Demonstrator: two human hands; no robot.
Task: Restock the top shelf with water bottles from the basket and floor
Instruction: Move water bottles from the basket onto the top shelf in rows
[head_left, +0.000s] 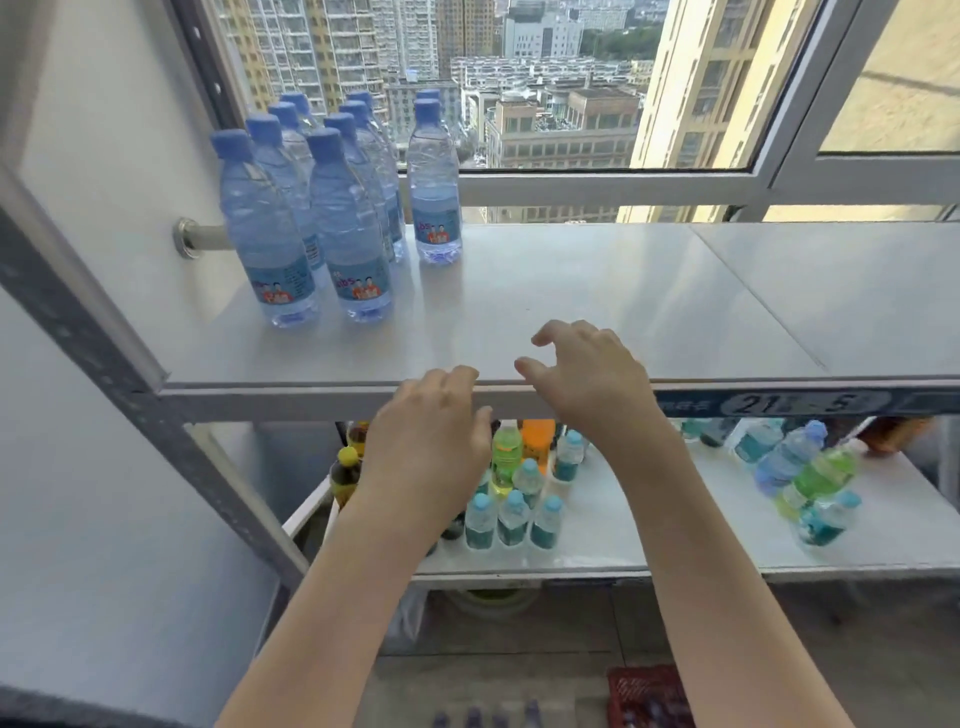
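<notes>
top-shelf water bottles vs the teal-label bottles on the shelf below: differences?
Caps: the top-shelf water bottles have deep blue caps; the teal-label bottles have pale blue ones.
Labels: light blue with orange figures on the water bottles, plain teal on the teal-label bottles.
Place: water bottles stand at the left end of the top shelf, teal-label bottles on the lower shelf.
Both are clear plastic, upright, in rows.
</notes>
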